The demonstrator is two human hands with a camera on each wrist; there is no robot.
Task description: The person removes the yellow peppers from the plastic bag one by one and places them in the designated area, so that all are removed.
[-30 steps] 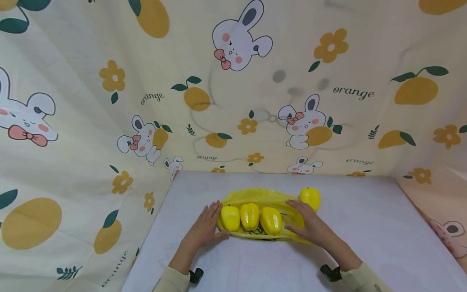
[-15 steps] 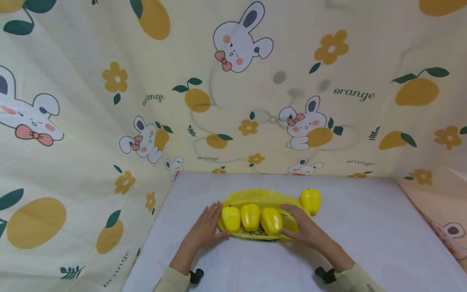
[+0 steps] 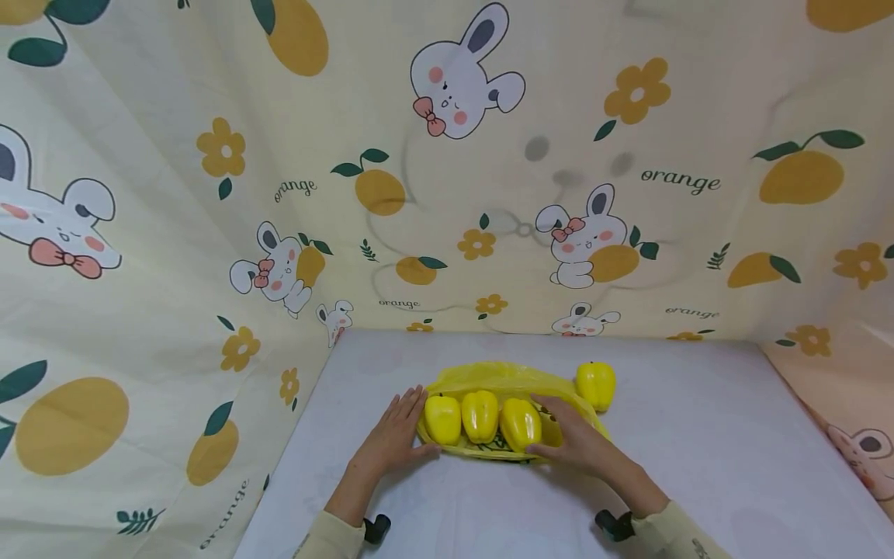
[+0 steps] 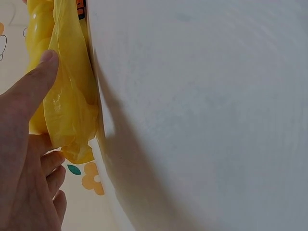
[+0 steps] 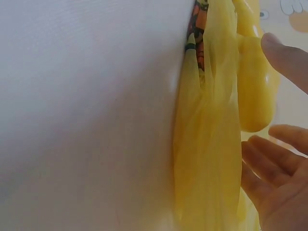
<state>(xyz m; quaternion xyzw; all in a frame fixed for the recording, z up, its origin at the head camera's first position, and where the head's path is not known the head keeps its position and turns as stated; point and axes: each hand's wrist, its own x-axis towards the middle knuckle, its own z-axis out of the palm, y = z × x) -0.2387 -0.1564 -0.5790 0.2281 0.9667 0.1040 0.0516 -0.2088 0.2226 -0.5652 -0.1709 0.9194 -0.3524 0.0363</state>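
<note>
Three glossy yellow bell peppers stand in a row in a yellow plastic bag [image 3: 499, 373] that lies spread open: a left one [image 3: 443, 421], a middle one [image 3: 479, 417] and a right one [image 3: 521, 425]. At the bag's left end, my left hand [image 3: 393, 435] rests with nearly straight fingers; its thumb [image 4: 41, 74] lies against the bag's side by the left pepper. My right hand [image 3: 583, 446] reaches over the bag's right end, fingers spread and loosely bent around the right pepper's side. In the right wrist view its fingers [image 5: 274, 161] sit apart from that pepper [image 5: 257, 91].
Another yellow bell pepper [image 3: 596, 386] stands on the white table [image 3: 712, 450], behind and right of the bag. A dark and orange patterned piece [image 5: 199, 24] shows at the bag's front. A printed cloth [image 3: 419, 93] hangs behind the table.
My right hand has moved left over the bag, closer to the right pepper, leaving the outside pepper fully in view. The left hand and the peppers have stayed in place.
</note>
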